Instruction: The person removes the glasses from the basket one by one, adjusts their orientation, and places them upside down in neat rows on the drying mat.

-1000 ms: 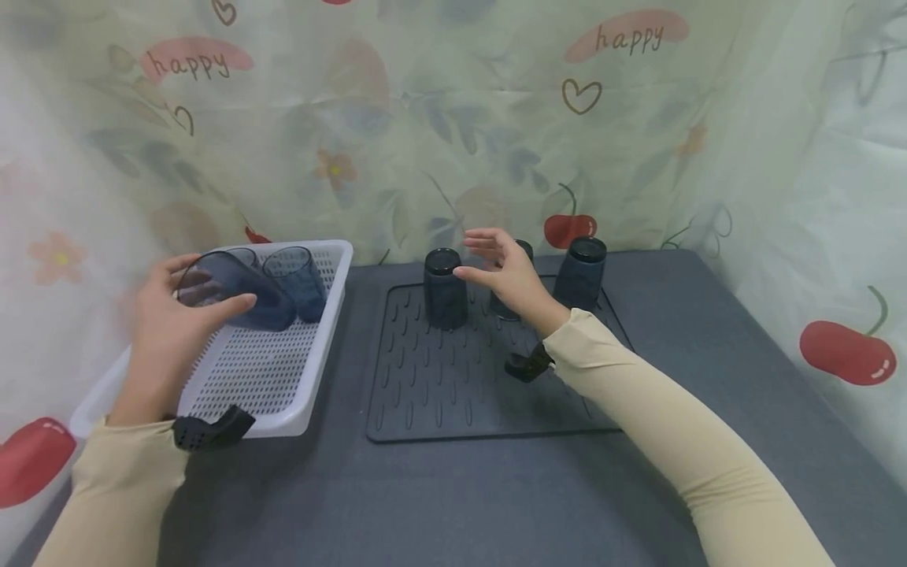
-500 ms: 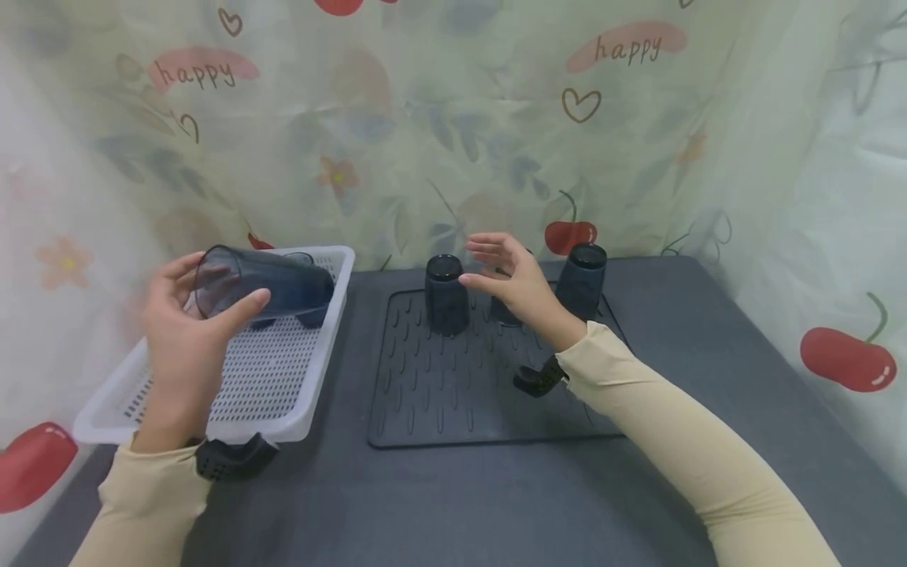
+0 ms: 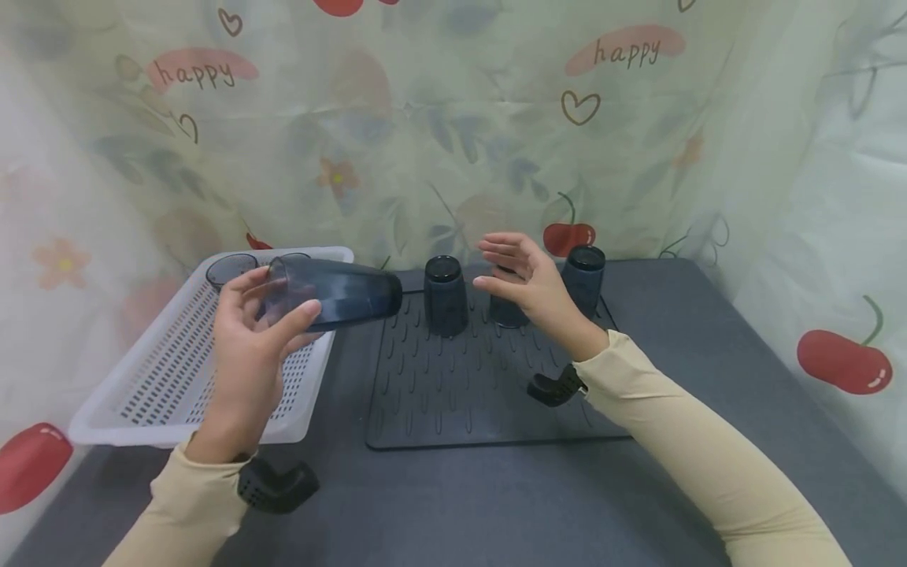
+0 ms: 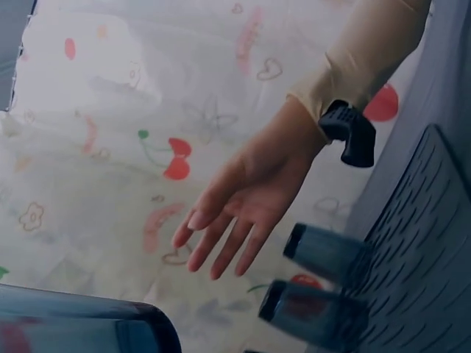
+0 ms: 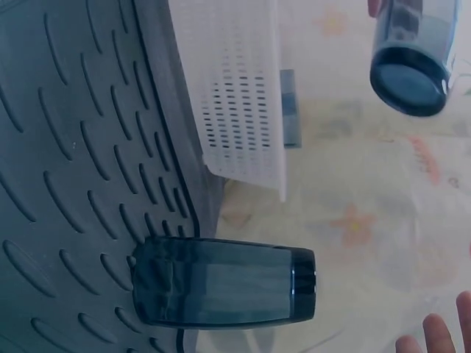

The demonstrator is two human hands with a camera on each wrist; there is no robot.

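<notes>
My left hand (image 3: 248, 354) grips a clear blue drinking glass (image 3: 350, 295) near its rim. That glass lies almost level in the air, its dark base pointing right, between the white basket (image 3: 187, 435) and the drying mat (image 3: 432, 398). Over the mat, my right hand (image 3: 534, 287) is raised with fingers spread and nothing in it. Upside down on the mat stand a left glass (image 3: 445, 303), a middle glass (image 3: 505, 313) partly hidden by the right hand, and a right glass (image 3: 585, 279). The right wrist view shows the held glass (image 5: 412, 77) at the top right.
In the basket's back part, a glass rim (image 3: 230, 268) shows, with another mostly hidden behind the held glass. The basket stands left of the mat on a dark grey tabletop (image 3: 453, 504). A patterned curtain (image 3: 453, 142) closes off the back and sides.
My left hand has lifted the glass from the basket and carried it right, past the basket's edge, turning it nearly level. The right hand has shifted slightly right.
</notes>
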